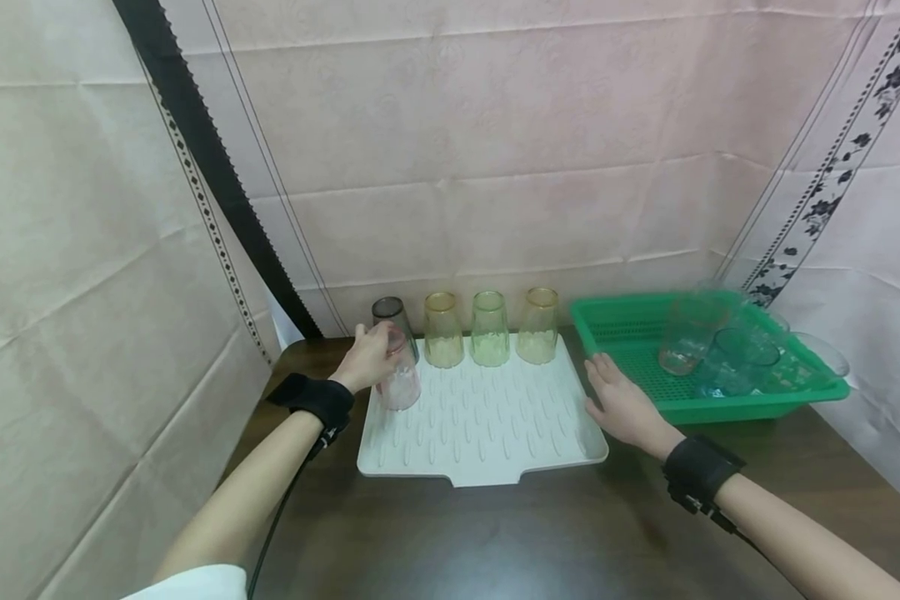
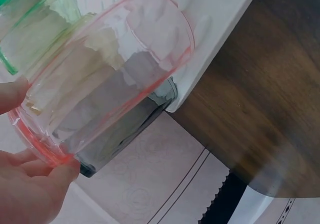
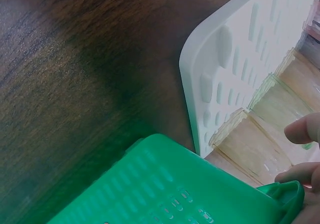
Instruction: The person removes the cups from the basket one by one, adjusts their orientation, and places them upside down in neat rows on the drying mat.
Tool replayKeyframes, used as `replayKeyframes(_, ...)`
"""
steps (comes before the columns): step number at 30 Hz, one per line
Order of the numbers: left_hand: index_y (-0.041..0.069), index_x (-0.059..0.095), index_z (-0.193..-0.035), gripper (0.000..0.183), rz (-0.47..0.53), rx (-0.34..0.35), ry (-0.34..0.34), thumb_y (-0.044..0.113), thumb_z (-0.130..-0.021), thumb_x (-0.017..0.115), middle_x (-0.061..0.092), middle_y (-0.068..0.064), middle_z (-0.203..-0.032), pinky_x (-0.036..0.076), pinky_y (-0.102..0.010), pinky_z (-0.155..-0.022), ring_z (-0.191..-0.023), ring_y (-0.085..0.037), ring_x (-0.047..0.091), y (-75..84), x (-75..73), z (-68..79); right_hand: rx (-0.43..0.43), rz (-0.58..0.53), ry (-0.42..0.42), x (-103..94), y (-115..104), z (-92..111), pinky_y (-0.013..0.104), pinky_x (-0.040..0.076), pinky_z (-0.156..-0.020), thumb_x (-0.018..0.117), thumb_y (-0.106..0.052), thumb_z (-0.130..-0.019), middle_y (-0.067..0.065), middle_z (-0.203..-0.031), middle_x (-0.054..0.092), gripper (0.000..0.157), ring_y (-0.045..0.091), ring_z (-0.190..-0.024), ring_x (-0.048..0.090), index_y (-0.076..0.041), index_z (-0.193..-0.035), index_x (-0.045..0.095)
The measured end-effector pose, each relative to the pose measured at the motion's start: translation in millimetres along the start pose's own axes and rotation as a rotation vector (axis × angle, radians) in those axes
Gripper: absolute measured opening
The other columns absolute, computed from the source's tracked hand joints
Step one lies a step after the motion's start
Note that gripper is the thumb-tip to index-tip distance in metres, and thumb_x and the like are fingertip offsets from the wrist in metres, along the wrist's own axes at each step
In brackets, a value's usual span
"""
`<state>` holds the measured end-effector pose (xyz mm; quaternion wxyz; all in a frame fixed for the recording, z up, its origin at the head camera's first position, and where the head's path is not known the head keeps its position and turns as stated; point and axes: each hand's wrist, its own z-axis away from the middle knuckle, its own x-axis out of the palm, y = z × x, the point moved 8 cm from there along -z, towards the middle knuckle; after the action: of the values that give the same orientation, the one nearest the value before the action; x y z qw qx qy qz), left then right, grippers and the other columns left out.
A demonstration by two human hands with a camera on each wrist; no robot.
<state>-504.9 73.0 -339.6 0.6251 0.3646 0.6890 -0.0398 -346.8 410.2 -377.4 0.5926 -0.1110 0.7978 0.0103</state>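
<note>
My left hand (image 1: 363, 360) holds a pink clear glass (image 1: 401, 388) by its upper end, at the left side of a white ridged draining tray (image 1: 487, 433). In the left wrist view, fingertips and thumb pinch the rim of this pink glass (image 2: 150, 39). Whether its lower end touches the tray I cannot tell. Right behind it stands a dark grey glass (image 1: 390, 310), partly covered. A yellow glass (image 1: 443, 333), a green glass (image 1: 490, 333) and another yellow glass (image 1: 537, 329) stand along the tray's back. My right hand (image 1: 628, 408), fingers extended, is beside the green basket (image 1: 750, 408).
Several glasses lie or lean in the basket, among them a blue glass (image 1: 738, 362) and a pinkish one (image 1: 682, 346). Everything stands on a dark wooden table (image 1: 495, 542). Cloth-covered walls (image 1: 495, 167) close off the back and sides.
</note>
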Motion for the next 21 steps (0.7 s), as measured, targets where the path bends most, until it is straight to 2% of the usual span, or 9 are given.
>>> replayKeyframes(7,-0.005,0.047,-0.135,0.049,-0.041,0.033,0.006,0.016,-0.093,0.063,0.049,-0.024,-0.141,0.032,-0.042,-0.093,-0.114,-0.033,0.044,0.0,1.6,-4.1,0.007,0.005,-0.01,-0.7,-0.4,1.1,0.059,0.034,-0.108,0.063,-0.012,-0.09,0.037,-0.145,0.036,0.06,0.051,-0.137,0.031,0.017,-0.137,0.04)
replayKeyframes(12,-0.003,0.05,-0.133,0.046,-0.006,0.022,0.009,0.016,-0.093,0.063,0.047,-0.024,-0.143,0.035,-0.044,-0.096,-0.117,-0.035,0.041,0.1,1.1,-4.3,0.004,0.008,-0.007,-2.6,-2.4,1.7,0.06,0.034,-0.107,0.062,-0.011,-0.09,0.038,-0.144,0.036,0.059,0.051,-0.136,0.032,0.017,-0.136,0.041)
replayKeyframes(16,0.0,0.049,-0.135,0.048,0.009,-0.015,-0.004,0.018,-0.093,0.063,0.047,-0.022,-0.143,0.042,-0.043,-0.093,-0.116,-0.034,0.039,0.2,0.3,-3.6,0.008,0.002,-0.009,-3.5,-4.2,2.4,0.06,0.034,-0.107,0.063,-0.011,-0.089,0.038,-0.144,0.036,0.059,0.052,-0.136,0.032,0.017,-0.136,0.041)
replayKeyframes(21,0.002,0.045,-0.14,0.056,-0.015,-0.057,-0.01,0.023,-0.093,0.065,0.05,-0.019,-0.14,0.048,-0.04,-0.08,-0.114,-0.033,0.04,-0.6,-1.8,-4.7,0.015,-0.001,-0.008,-4.1,-4.9,2.0,0.06,0.033,-0.108,0.063,-0.011,-0.09,0.038,-0.144,0.036,0.059,0.051,-0.137,0.032,0.017,-0.136,0.041)
